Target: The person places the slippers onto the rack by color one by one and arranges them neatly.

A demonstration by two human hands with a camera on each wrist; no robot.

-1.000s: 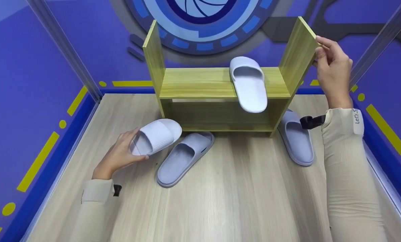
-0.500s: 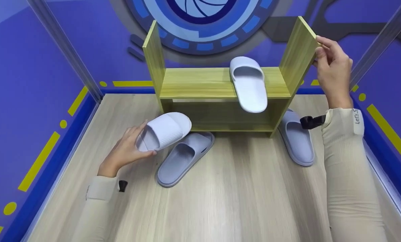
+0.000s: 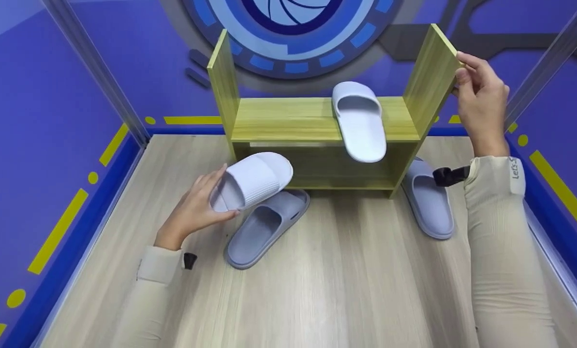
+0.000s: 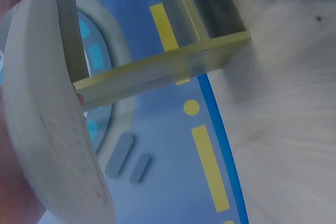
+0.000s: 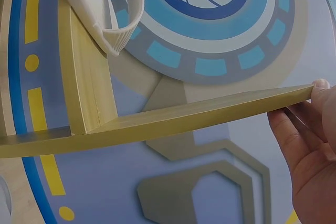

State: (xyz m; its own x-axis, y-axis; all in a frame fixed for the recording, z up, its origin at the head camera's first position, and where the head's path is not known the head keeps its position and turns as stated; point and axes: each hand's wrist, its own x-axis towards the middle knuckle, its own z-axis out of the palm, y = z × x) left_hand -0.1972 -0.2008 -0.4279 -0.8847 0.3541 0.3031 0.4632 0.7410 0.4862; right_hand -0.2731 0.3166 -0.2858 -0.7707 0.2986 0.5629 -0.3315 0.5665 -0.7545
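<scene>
My left hand (image 3: 196, 205) grips a white slipper (image 3: 257, 176) by its heel end, thumb on the near side. The slipper hangs in the air, toe pointing up and right, in front of the rack's lower left opening. In the left wrist view the held slipper (image 4: 52, 119) shows its sole and edge. With thumb and fingers my right hand (image 3: 484, 96) pinches the upper edge of the right side panel of the wooden shoe rack (image 3: 283, 118). Another white slipper (image 3: 361, 125) lies on the rack's upper shelf, its heel jutting over the front edge.
A grey slipper (image 3: 257, 237) lies on the floor below the held one, angled to the right. A second grey slipper (image 3: 428, 203) lies beside the rack's right side, partly covered by the wrist camera. Blue patterned walls (image 3: 66, 121) enclose the wood-look floor (image 3: 336, 280) on three sides.
My left hand has carried the white slipper up and to the right, from the rack's left corner to in front of its lower opening. The right hand has stayed on the panel.
</scene>
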